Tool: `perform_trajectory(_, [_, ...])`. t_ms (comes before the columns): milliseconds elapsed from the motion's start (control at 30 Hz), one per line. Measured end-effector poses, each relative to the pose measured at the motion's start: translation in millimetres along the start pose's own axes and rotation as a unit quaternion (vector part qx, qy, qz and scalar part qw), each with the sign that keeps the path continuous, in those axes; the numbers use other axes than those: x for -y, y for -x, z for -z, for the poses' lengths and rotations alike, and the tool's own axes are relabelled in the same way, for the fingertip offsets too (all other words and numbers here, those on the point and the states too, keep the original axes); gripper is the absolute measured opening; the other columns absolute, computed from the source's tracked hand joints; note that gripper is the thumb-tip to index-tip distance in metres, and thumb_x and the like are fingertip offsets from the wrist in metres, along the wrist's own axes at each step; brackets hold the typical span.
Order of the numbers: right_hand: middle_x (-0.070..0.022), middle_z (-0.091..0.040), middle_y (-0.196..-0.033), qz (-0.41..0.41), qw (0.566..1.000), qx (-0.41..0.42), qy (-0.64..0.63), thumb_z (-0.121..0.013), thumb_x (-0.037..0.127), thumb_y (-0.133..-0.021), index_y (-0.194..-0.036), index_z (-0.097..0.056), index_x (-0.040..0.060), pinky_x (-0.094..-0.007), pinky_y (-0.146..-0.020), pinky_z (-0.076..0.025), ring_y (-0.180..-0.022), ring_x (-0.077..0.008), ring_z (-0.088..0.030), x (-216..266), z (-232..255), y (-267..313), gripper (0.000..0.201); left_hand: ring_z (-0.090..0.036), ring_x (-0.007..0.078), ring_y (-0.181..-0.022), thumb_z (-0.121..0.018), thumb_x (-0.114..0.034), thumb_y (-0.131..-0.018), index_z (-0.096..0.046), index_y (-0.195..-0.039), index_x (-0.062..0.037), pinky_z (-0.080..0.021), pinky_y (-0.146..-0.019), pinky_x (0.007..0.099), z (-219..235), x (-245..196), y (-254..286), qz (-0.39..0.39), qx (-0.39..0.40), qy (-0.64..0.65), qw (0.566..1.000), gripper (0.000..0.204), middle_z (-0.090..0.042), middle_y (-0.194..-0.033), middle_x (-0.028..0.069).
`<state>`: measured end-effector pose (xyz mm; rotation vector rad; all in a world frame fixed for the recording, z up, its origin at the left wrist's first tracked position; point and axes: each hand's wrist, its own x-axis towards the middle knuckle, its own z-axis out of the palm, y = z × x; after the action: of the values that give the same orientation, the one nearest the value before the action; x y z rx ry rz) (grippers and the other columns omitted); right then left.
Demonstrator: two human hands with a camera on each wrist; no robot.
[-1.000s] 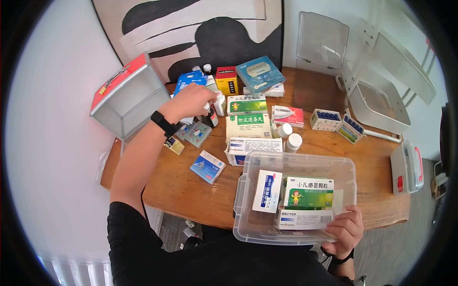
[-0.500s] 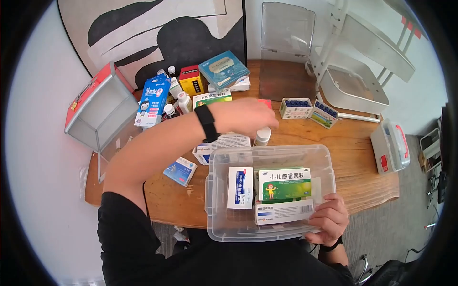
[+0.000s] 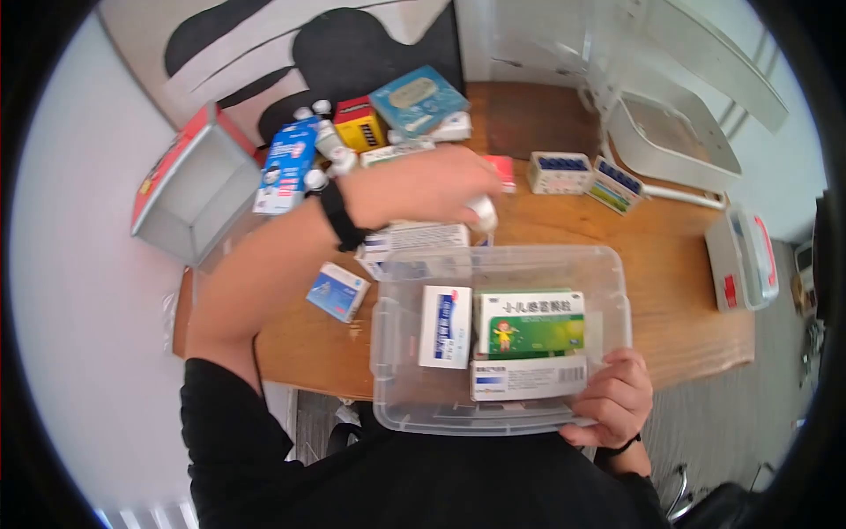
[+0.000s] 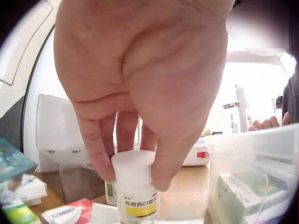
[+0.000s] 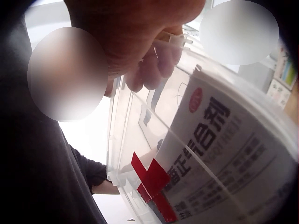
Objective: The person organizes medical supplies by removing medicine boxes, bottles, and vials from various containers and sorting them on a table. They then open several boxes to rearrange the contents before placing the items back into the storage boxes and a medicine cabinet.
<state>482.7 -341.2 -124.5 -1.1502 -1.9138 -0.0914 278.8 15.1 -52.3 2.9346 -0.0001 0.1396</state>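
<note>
My left hand reaches across the wooden table, its thumb and fingers pinching a white pill bottle by the cap. In the left wrist view the bottle stands upright, its label bearing a yellow band. With my right hand I grip the right front corner of a clear plastic bin held at the table's front edge. Inside the bin lie a green-and-white medicine box, a white-and-blue box and a white carton. A red cross marks the bin's side.
Medicine boxes and bottles crowd the back left, among them a blue packet and a teal box. A small blue box lies left of the bin. Two vial boxes stand right; an open red-trimmed case sits left.
My left hand has moved right from the bottles at the back left to the white pill bottle, and now pinches its cap. My right hand keeps its grip on the bin.
</note>
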Motion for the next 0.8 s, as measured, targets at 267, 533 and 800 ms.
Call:
perform_trajectory(267, [0.0053, -0.062, -0.068, -0.040, 0.999, -0.030, 0.005, -0.089, 0.058, -0.080, -0.067, -0.063, 0.0175, -0.0424, -0.088, -0.051, -0.074, -0.0198, -0.060, 3.0, -7.0, 11.4, 0.049, -0.072, 0.0382, -0.110, -0.080, -0.016, -0.088, -0.074, -0.118, -0.0029, -0.060, -0.091, 0.0476, -27.7, -12.4, -21.2, 0.076, 0.180, -0.044, 0.980, 0.034, -0.074, -0.116, 0.0168])
perform_trajectory(533, [0.0056, -0.061, -0.068, -0.040, 0.999, -0.024, 0.007, -0.090, 0.058, -0.078, -0.068, -0.064, 0.0180, -0.0424, -0.088, -0.051, -0.074, -0.0194, -0.060, 1.0, -6.4, 14.6, 0.048, -0.071, 0.0356, -0.115, -0.084, -0.023, -0.089, -0.076, -0.127, -0.0076, -0.058, -0.096, 0.0455, 47.9, 30.9, 61.9, 0.115, -0.072, -0.068, 0.988, 0.042, -0.075, -0.122, 0.0148])
perform_trajectory(800, [0.0055, -0.060, -0.065, -0.018, 0.999, -0.038, 0.002, -0.091, 0.056, -0.076, -0.066, -0.064, 0.0187, -0.0412, -0.084, -0.051, -0.072, -0.0189, -0.058, -3.4, -9.3, 16.8, 0.047, -0.072, 0.0363, -0.110, -0.084, -0.017, -0.088, -0.074, -0.119, -0.0036, -0.058, -0.094, 0.0471, 38.1, 53.4, 178.5, 0.359, 0.101, -0.142, 0.917, 0.035, -0.074, -0.116, 0.0174])
